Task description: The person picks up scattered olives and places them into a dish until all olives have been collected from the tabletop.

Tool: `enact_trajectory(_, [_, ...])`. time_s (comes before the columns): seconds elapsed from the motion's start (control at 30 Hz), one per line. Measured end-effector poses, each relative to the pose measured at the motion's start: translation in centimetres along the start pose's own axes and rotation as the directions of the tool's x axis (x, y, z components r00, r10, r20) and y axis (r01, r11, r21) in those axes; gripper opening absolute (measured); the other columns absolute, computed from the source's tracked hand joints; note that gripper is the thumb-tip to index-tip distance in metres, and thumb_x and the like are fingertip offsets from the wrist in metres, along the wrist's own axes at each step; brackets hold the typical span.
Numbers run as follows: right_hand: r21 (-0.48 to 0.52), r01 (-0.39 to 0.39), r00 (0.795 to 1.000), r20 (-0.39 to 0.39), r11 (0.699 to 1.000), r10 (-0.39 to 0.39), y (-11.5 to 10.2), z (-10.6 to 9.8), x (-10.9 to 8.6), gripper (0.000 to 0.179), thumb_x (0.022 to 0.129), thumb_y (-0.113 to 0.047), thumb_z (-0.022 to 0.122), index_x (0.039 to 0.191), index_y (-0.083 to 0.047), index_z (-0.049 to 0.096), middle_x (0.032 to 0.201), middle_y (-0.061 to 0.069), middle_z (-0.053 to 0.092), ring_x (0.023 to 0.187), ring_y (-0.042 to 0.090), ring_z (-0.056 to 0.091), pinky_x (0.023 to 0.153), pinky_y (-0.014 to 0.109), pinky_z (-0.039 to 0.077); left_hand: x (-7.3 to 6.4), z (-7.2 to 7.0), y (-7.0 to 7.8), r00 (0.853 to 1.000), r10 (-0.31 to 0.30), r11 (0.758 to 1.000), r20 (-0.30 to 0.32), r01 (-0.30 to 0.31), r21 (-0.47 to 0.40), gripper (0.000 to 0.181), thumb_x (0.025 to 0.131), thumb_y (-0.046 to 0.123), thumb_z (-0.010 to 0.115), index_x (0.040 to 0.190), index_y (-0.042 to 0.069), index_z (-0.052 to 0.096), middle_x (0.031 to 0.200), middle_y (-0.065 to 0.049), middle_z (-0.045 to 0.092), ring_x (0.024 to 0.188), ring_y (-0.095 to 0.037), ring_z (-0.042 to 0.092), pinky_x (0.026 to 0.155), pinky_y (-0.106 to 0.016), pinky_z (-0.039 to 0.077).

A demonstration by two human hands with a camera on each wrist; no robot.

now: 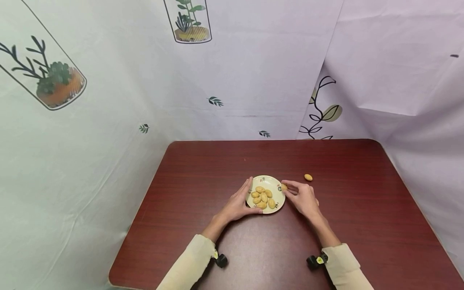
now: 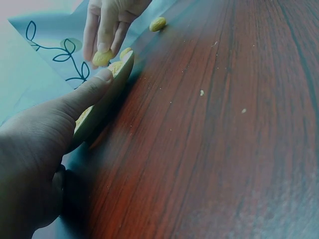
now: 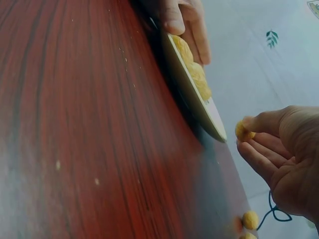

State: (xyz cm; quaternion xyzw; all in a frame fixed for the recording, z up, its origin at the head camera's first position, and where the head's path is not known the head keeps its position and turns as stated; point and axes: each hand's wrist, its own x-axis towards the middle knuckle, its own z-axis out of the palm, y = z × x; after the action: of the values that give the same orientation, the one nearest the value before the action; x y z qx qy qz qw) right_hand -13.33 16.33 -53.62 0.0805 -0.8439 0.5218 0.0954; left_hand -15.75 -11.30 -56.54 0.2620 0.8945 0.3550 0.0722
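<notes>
A small cream plate (image 1: 266, 181) with printed marks lies on the table, bearing several yellow, oval, wrinkled nut-like pieces (image 1: 264, 197). My left hand (image 1: 237, 204) holds the plate from the left, fingers along the far-left rim and thumb at the near rim. In the left wrist view the thumb (image 2: 87, 92) lies over the rim. My right hand (image 1: 303, 198) is just beyond the plate's right edge. Its thumb and fingertips pinch one yellow nut-like piece (image 3: 244, 131), raised beside the rim.
One loose yellow piece (image 1: 308, 177) lies right of the plate, toward the back. Another loose piece (image 1: 317, 202) is partly hidden beside the right hand. Pale crumbs dot the dark red wooden table (image 1: 203, 169). White printed cloth (image 1: 250, 80) hangs behind it.
</notes>
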Motion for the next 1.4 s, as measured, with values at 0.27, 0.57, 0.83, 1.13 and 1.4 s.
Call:
enact_trajectory(0.27, [0.011,-0.007,1.000,0.020,1.000,0.007,-0.3,1.0,0.2,0.034,0.087,0.009,0.082,0.121,0.009,0.076,0.114,0.027,0.076,0.104,0.039,0.076,0.084,0.036,0.062,0.0,0.0,-0.1,1.000,0.012,1.000,0.000,-0.012,0.004,0.128,0.083,0.053,0.090,0.172,0.009,0.009,0.176,-0.014,0.016,0.162,-0.024,0.016,0.124,-0.055,0.029])
enact_trajectory(0.57, [0.010,-0.043,0.999,0.026,0.999,0.043,-0.5,2.2,0.1,0.034,0.087,0.008,0.083,0.121,0.009,0.076,0.116,0.027,0.075,0.106,0.039,0.075,0.086,0.037,0.061,0.0,-0.1,0.1,1.000,0.010,1.000,-0.002,-0.010,0.002,0.129,0.083,0.052,0.091,0.172,0.009,0.009,0.176,-0.016,0.017,0.162,-0.026,0.017,0.124,-0.056,0.030])
enact_trajectory(0.83, [-0.025,-0.079,0.997,0.007,0.997,0.079,-1.0,3.2,-0.4,0.033,0.087,0.005,0.085,0.119,0.008,0.077,0.111,0.026,0.076,0.105,0.037,0.076,0.085,0.039,0.062,-0.1,-0.1,0.1,1.000,0.018,1.000,-0.004,-0.018,-0.003,0.128,0.083,0.052,0.090,0.172,0.007,0.010,0.176,-0.016,0.017,0.162,-0.027,0.016,0.124,-0.055,0.029])
enact_trajectory(1.13, [-0.133,-0.076,0.997,-0.032,0.988,0.072,-1.4,3.8,-0.6,0.033,0.084,0.000,0.089,0.116,0.005,0.079,0.107,0.022,0.078,0.101,0.033,0.078,0.085,0.046,0.062,-0.1,-0.1,0.1,1.000,0.007,1.000,-0.002,-0.007,-0.002,0.128,0.083,0.052,0.090,0.172,0.009,0.009,0.177,-0.013,0.016,0.162,-0.025,0.016,0.123,-0.056,0.030])
enact_trajectory(1.4, [-0.199,-0.097,0.995,-0.030,0.975,0.092,-1.9,3.9,-0.5,0.034,0.085,-0.003,0.089,0.117,0.005,0.079,0.107,0.021,0.079,0.102,0.033,0.078,0.088,0.050,0.061,-0.1,0.0,0.1,1.000,0.006,1.000,-0.006,-0.006,-0.003,0.127,0.083,0.051,0.091,0.172,0.010,0.010,0.177,-0.012,0.017,0.162,-0.023,0.015,0.123,-0.057,0.031])
